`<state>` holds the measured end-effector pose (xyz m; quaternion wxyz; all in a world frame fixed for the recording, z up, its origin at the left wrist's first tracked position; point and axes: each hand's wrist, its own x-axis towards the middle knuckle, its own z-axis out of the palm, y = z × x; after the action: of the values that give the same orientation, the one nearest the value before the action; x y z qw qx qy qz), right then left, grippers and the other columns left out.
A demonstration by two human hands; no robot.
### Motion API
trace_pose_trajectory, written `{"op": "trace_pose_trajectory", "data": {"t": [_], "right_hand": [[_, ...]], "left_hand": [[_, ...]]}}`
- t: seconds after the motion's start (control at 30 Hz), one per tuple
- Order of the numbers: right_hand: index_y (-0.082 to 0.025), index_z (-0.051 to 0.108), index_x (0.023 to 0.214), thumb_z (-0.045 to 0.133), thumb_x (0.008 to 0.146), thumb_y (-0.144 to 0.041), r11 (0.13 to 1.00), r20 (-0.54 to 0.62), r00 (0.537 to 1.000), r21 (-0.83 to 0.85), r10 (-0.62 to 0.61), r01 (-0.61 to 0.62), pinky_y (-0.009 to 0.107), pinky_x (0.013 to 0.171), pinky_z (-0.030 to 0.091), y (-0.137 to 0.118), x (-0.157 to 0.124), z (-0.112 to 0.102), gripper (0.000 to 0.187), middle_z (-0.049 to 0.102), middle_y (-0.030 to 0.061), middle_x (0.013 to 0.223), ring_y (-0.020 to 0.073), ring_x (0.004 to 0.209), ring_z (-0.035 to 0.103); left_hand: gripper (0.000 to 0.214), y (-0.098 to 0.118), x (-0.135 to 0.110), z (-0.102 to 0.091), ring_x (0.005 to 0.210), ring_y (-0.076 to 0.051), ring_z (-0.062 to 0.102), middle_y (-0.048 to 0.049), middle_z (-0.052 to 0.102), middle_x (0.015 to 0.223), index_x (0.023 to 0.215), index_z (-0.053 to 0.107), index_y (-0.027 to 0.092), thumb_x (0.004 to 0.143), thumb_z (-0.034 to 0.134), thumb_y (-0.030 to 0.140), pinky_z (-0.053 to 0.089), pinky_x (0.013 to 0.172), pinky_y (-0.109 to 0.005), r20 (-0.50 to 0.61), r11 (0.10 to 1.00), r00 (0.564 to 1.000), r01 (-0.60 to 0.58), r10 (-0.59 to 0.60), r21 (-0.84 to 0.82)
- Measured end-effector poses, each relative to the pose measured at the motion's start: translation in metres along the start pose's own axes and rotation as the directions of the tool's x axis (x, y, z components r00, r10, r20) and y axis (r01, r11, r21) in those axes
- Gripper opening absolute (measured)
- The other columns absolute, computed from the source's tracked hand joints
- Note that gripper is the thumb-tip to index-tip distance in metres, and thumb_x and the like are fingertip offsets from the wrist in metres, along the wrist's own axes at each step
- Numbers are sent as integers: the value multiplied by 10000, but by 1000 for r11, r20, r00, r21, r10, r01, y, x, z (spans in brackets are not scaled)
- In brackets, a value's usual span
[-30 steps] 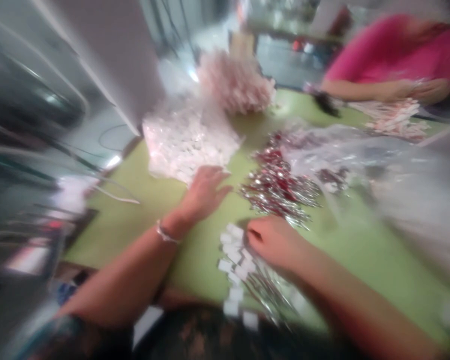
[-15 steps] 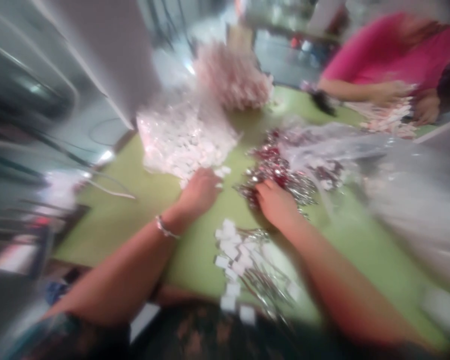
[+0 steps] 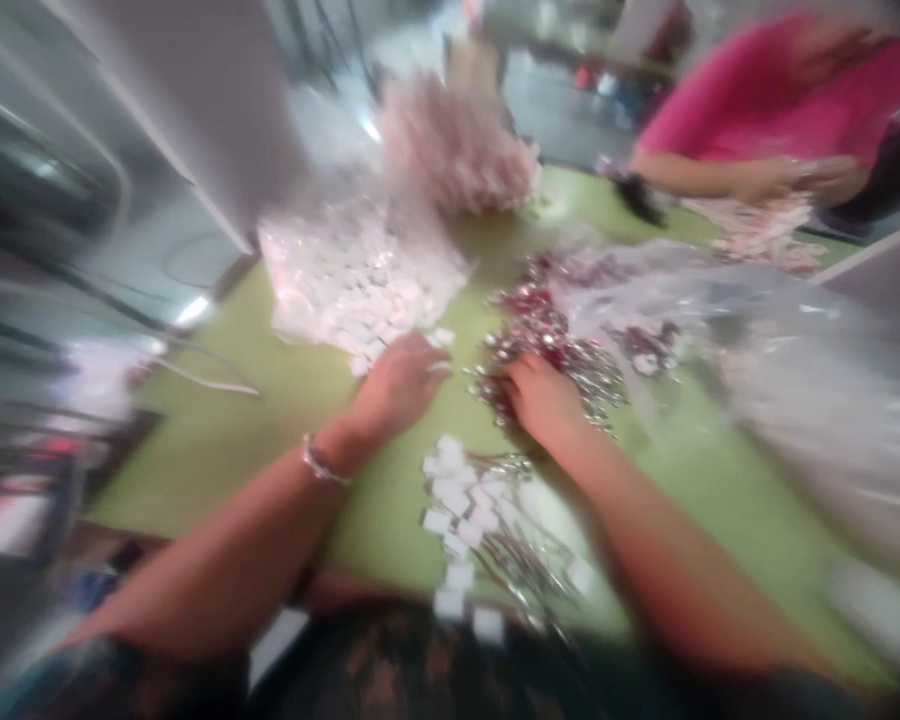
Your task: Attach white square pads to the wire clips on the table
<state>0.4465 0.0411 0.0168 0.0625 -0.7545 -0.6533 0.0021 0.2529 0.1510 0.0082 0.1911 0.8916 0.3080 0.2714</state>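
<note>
The picture is blurred by motion. My left hand (image 3: 399, 382) rests on the green table (image 3: 255, 420) at the near edge of a heap of small white pieces (image 3: 360, 275) in clear plastic; its fingers look curled over a white piece. My right hand (image 3: 541, 400) lies on a pile of shiny silver and red bits (image 3: 555, 340), fingers hidden in the pile. Between my forearms sits a small cluster of white tags with silver wires (image 3: 480, 520).
A pinkish heap (image 3: 457, 150) stands at the back of the table. A large clear plastic bag (image 3: 757, 340) spreads over the right side. Another person in a pink top (image 3: 757, 95) works at the far right corner. A grey wall panel (image 3: 195, 110) rises at left.
My right hand has moved from the white tags near me forward onto the silver and red pile. My left hand has stayed at the white heap's edge.
</note>
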Motion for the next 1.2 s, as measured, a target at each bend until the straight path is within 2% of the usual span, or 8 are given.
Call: {"op": "trace_pose_trajectory", "data": {"t": [0.13,0.27,0.37,0.5,0.63,0.83,1.1,1.2], "right_hand": [[-194,663,932,465,941,-245,987,-146,989,152,-21,44,310,695,432,8,3,1,205,619,91,1044,211,860,593],[-201,623,896,467,920,-215,921,-399,917,360,8,149,327,791,458,10,0,-8,159,648,83,955,209,884,604],[-202,610,913,478,908,-220,890,-323,946,432,2,146,287,684,444,1,-9,-18,133,677,40,804,175,711,609],[-200,653,880,500,883,-218,938,-194,980,330,-44,107,260,587,363,-12,-22,-25,154,684,19,717,145,588,568],[-210,678,792,474,925,-303,958,-114,991,269,-69,97,256,548,308,-17,-28,-30,261,655,1,632,124,533,520],[-207,681,776,454,912,-263,932,-102,988,335,-112,140,260,619,370,-21,-30,-34,270,686,16,725,135,650,584],[-206,655,737,469,898,-239,922,-72,979,330,-192,205,260,613,363,-28,-33,-30,248,677,2,721,130,650,576],[-199,645,728,465,905,-239,930,-101,985,328,-139,165,258,601,349,-27,-31,-28,256,650,4,685,124,618,546]], "left_hand": [[223,7,-1,-2,819,-200,616,-77,671,875,952,753,165,823,647,314,504,813,-373,12,944,982,183,-187,-273],[350,7,-4,1,799,-183,656,-74,722,946,1058,744,192,758,718,371,535,788,-350,214,691,914,400,-344,-602],[418,6,-6,5,848,-190,659,-76,733,958,1110,731,200,713,757,331,537,819,-346,243,604,902,421,-356,-677],[455,7,-8,8,884,-193,650,-75,732,967,1117,728,203,671,785,268,538,838,-351,212,576,904,404,-372,-711],[371,8,-10,7,798,-168,641,-48,730,844,1072,746,210,706,765,269,531,814,-353,291,480,875,461,-387,-747],[307,16,-7,-1,783,-140,630,-62,734,848,975,769,170,702,791,310,489,776,-298,382,247,831,501,-405,-829],[231,27,-9,-7,541,-51,453,-66,708,817,942,749,123,756,733,258,321,470,-199,468,107,772,558,-430,-823],[118,32,-9,-9,530,-66,504,-52,667,688,843,710,106,770,688,195,326,458,-196,499,67,755,576,-424,-814]]}}
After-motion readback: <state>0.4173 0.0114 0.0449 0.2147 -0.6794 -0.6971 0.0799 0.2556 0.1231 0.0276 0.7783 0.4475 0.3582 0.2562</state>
